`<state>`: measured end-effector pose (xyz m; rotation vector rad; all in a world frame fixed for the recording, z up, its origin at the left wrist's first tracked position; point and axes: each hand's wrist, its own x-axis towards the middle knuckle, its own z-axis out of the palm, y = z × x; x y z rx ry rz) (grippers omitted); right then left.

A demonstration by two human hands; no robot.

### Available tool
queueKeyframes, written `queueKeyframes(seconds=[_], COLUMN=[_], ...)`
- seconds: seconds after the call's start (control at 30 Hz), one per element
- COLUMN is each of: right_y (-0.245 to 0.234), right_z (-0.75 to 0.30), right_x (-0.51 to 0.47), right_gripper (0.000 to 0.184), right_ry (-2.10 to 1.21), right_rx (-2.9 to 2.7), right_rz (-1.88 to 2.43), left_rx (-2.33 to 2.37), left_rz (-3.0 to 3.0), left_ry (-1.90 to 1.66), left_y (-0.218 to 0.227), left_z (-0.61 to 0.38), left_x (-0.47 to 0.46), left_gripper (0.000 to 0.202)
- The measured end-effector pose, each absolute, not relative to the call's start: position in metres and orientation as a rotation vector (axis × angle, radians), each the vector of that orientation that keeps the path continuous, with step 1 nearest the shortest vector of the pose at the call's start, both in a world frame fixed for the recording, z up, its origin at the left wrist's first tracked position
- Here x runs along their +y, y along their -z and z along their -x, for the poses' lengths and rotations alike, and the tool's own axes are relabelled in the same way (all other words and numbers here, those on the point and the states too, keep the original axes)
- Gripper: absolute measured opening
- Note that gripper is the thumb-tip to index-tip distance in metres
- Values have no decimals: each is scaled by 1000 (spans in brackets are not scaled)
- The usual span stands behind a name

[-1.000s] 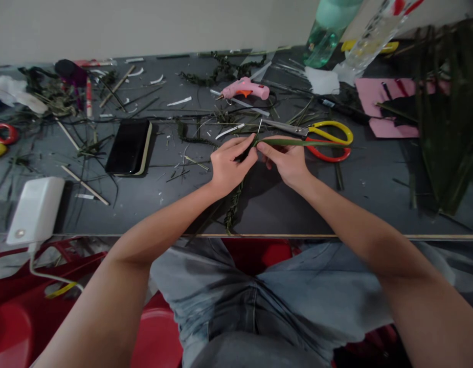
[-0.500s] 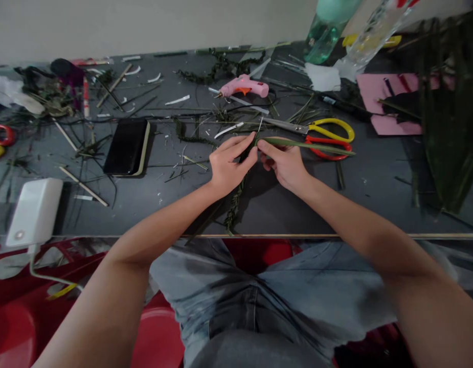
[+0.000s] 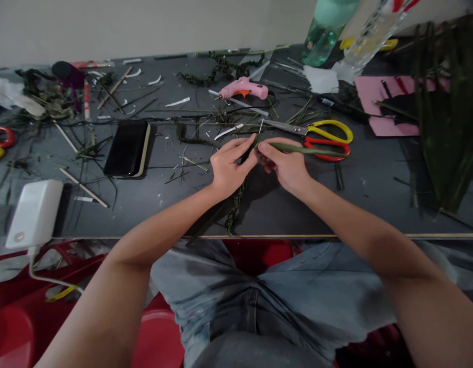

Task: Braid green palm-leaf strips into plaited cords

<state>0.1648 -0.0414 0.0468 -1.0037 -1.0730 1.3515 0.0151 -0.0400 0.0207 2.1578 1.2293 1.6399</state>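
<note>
My left hand (image 3: 233, 164) pinches the upper end of a dark green braided leaf strand (image 3: 233, 212), which trails down to the table's front edge. Close against it, my right hand (image 3: 285, 162) is closed on a long green leaf strip (image 3: 315, 150) that sticks out to the right. The two hands' fingertips nearly meet, and they hide where strip and braid come together. A thin pale sliver stands up just above the fingertips. Beyond the right hand lie scissors (image 3: 331, 131) with one yellow and one red handle, the strip's tip crossing over the red one.
A pink glue gun (image 3: 244, 89) lies behind the hands. A black phone-like device (image 3: 127, 148) and a white power bank (image 3: 36, 212) with a cable are to the left. Bottles (image 3: 330, 33) stand at the back right, near pink paper (image 3: 393, 128) and broad leaves (image 3: 451, 153). Leaf scraps litter the grey table.
The leaf strip in my right hand has turned slightly, its free end drawn a little to the left. Both hands keep nearly the same place and grip.
</note>
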Motion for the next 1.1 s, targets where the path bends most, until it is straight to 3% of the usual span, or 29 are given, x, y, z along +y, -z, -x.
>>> queueKeyframes(seconds=[1.1], right_y=[-30], right_z=[-157], right_x=[-56], right_gripper=[25], right_ry=[-1066], right_rx=[-1128], right_rz=[930], left_rx=[1106], left_rz=[-2197], left_ry=[-1651], left_y=[-25], left_z=[-12], left_x=[-50], left_gripper=[31])
